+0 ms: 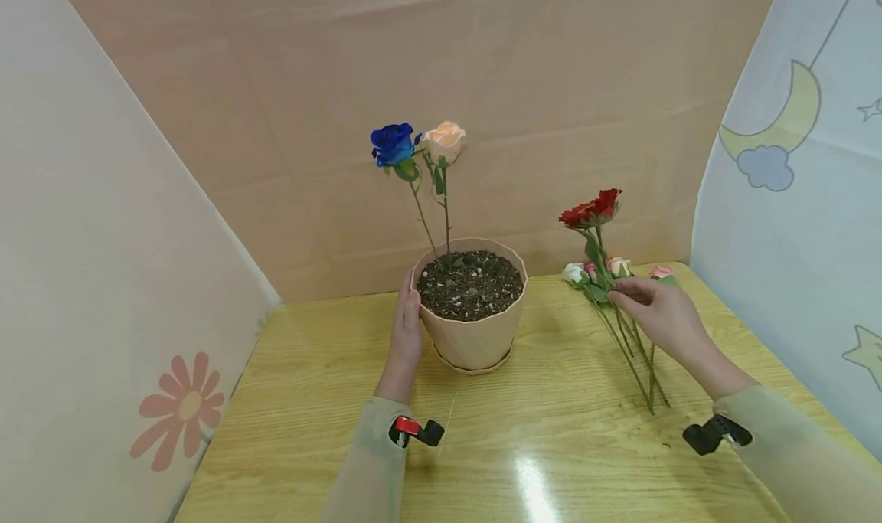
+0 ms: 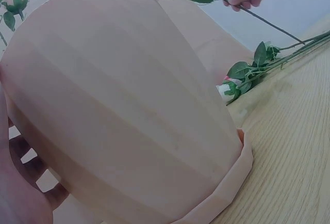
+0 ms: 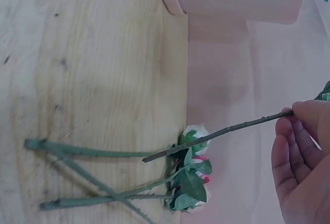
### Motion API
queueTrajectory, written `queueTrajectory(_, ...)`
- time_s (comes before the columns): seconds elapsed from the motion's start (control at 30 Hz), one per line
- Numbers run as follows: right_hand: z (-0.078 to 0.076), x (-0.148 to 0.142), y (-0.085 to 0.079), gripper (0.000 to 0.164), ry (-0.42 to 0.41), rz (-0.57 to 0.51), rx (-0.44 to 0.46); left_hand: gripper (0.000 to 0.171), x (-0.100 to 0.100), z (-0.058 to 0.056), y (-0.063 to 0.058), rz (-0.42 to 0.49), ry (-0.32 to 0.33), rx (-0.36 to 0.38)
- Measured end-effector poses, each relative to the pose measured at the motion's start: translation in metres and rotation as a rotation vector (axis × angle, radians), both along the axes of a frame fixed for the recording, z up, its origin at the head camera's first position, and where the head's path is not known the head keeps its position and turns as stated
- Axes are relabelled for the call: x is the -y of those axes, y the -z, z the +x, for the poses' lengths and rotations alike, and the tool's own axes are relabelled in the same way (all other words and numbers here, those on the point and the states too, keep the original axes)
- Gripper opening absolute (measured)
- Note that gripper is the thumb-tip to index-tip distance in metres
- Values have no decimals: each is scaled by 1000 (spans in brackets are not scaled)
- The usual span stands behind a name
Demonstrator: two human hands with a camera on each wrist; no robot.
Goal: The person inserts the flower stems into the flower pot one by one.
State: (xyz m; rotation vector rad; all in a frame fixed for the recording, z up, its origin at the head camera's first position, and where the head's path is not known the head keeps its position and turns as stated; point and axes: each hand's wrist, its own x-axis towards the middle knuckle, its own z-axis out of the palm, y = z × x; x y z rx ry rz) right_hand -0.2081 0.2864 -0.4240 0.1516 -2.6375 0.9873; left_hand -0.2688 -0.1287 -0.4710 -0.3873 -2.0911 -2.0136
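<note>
A pale pink flowerpot point(image 1: 475, 343) full of dark soil point(image 1: 472, 289) stands on a matching saucer. From the soil rise a blue rose point(image 1: 393, 145) and a peach rose point(image 1: 444, 142). My left hand point(image 1: 408, 331) rests against the pot's left side, its fingers mostly behind the pot in the left wrist view. To the right of the pot, my right hand point(image 1: 664, 320) pinches the stem of a red flower point(image 1: 591, 210) between thumb and fingertips. That flower is upright, and its bare stem point(image 3: 227, 129) hangs above the table in the right wrist view.
Beneath the red flower, several more lie on the wooden table point(image 1: 324, 400), among them a white rose point(image 1: 573, 273) and a pink one point(image 1: 661, 272), stems toward me. A tan backdrop point(image 1: 296, 125) closes off the back; printed white sheets point(image 1: 779, 224) stand at both sides.
</note>
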Motion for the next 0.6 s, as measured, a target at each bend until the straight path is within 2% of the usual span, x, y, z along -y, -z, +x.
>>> queueTrajectory(0.23,-7,14,-17,41,0,-52,-47,64,2,1,1,-1,10,10)
queueTrajectory(0.6,-16,38,-45,60,46,-204,12,65,2,0,0,-5,21,11)
